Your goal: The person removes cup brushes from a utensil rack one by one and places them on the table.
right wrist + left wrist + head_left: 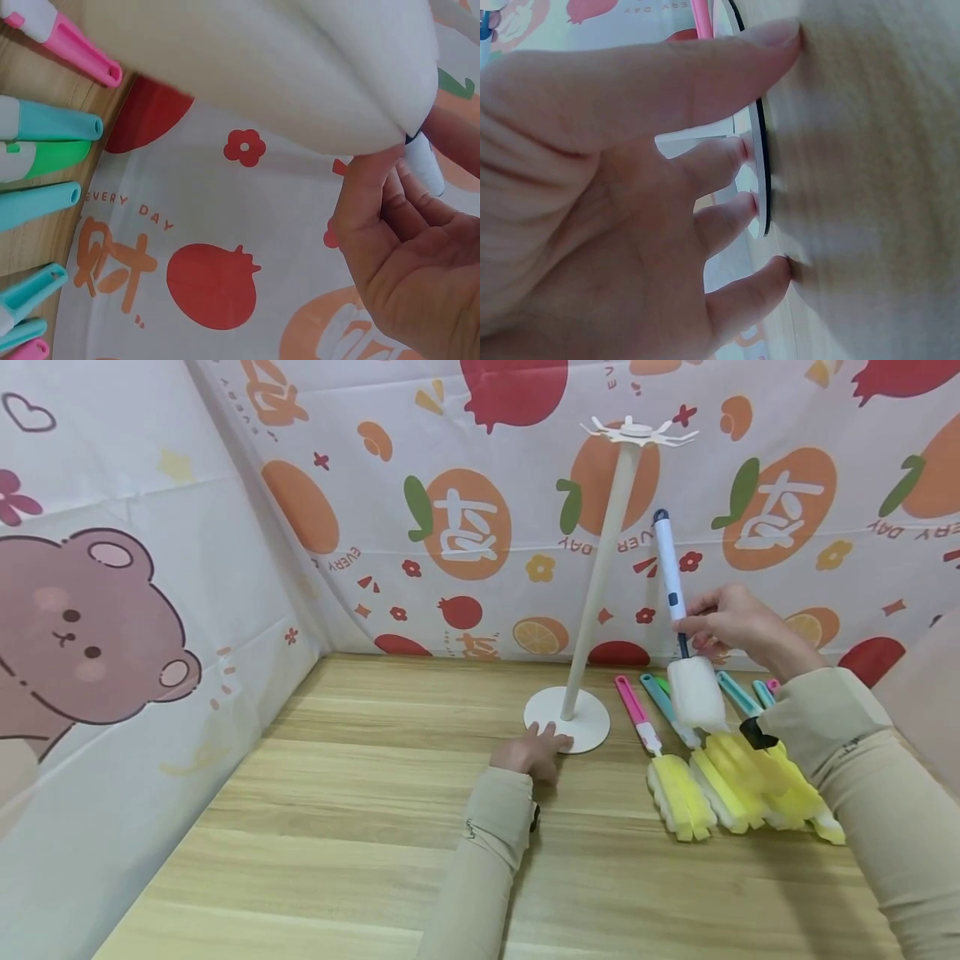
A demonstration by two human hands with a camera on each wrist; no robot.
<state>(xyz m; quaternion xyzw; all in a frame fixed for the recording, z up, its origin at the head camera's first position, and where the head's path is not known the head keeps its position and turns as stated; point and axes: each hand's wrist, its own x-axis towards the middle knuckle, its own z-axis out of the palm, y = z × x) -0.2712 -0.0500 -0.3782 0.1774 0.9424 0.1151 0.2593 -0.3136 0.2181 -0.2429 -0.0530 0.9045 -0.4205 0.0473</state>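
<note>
My right hand (731, 620) pinches a sponge bottle brush near the lower end of its pale blue handle (670, 564). The brush hangs head down, its white sponge head (696, 692) above the other brushes; the right wrist view shows that white sponge (300, 67) close up beside the right hand (409, 225). My left hand (534, 753) rests its fingertips on the round white base (588, 727) of a stand, with the thumb (727, 67) and one finger on the wood. From the base rises a white pole (600, 585) topped by a ring of hooks (637, 433), where nothing hangs.
Several brushes with yellow-and-white sponge heads (681, 797) lie side by side right of the stand, their pink, teal and green handles toward the back. A fruit-print cloth (360, 527) hangs behind the wooden table (337, 827). A bear-print cloth (240, 568) covers the left side.
</note>
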